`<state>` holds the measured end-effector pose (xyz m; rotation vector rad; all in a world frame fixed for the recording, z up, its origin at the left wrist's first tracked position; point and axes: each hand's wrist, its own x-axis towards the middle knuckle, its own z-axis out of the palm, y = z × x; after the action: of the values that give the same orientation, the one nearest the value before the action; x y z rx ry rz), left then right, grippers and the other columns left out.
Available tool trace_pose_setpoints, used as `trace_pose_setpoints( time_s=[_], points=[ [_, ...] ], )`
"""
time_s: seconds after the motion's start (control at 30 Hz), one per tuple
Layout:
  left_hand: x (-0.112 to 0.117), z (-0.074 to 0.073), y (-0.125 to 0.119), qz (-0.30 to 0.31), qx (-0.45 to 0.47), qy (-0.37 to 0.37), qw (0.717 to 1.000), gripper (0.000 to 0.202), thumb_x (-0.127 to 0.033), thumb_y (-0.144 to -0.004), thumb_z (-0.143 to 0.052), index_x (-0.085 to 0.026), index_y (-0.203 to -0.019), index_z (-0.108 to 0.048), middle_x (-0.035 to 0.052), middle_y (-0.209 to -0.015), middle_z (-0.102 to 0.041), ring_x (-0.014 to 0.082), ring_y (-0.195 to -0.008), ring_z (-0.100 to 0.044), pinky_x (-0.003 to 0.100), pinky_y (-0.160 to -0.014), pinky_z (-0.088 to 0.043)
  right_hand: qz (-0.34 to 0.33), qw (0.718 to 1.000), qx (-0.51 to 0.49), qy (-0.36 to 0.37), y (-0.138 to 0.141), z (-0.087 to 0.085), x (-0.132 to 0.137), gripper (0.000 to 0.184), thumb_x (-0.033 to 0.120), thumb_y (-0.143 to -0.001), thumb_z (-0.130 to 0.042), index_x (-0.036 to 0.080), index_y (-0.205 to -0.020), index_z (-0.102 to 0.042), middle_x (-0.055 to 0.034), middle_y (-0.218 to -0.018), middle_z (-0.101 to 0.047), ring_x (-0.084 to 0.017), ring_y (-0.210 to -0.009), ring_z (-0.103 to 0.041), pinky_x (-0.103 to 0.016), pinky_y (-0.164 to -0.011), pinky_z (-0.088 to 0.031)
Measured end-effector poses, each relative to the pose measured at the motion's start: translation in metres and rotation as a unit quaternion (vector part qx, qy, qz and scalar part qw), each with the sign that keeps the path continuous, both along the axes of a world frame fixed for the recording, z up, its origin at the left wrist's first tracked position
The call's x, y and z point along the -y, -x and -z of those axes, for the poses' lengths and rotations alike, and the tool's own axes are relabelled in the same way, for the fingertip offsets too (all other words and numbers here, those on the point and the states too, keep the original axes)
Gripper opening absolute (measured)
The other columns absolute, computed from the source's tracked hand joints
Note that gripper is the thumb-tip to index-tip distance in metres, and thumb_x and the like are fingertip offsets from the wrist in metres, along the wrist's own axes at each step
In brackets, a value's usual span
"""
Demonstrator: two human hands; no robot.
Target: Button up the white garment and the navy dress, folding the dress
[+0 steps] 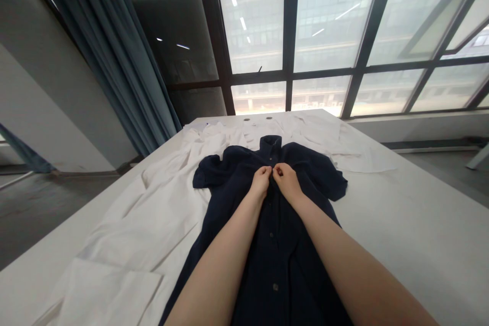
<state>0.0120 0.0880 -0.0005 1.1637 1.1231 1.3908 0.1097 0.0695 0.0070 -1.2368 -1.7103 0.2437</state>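
A navy short-sleeved shirt (229,224) lies front up on the white table (416,234), its collar (271,143) pointing away from me. Buttons run down its front placket; one button (275,287) shows low down and another higher up. Just below the collar, my left hand (261,179) pinches the placket from the left side. My right hand (286,179) pinches the placket's other side, its fingertips almost touching those of the left. Whatever small part lies between the fingertips is hidden.
White garments (153,214) lie spread along the table's left side, with more white cloth (317,135) at the far end. Two dark round grommets (269,118) sit near the back edge. Beyond stand tall windows (324,20) and a blue-grey curtain (103,46).
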Motion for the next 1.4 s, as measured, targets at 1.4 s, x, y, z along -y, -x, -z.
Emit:
trace_pose_setpoints(
  time_s=[1.4],
  points=[
    [0.014,-0.008,-0.004,-0.046,-0.259,-0.177,0.948,0.015,-0.005,-0.07,-0.042,-0.018,-0.078,-0.045,-0.0007,-0.072,-0.049,0.0109,-0.068,-0.048,0.023,-0.067,-0.037,0.023,0.972,0.19,0.134,-0.008,-0.027,0.003,0.01,0.01,-0.078,-0.039,0.015,-0.079,-0.048,-0.007,-0.081,-0.055,-0.014,-0.074,-0.05,-0.023,-0.063,-0.034]
  ],
)
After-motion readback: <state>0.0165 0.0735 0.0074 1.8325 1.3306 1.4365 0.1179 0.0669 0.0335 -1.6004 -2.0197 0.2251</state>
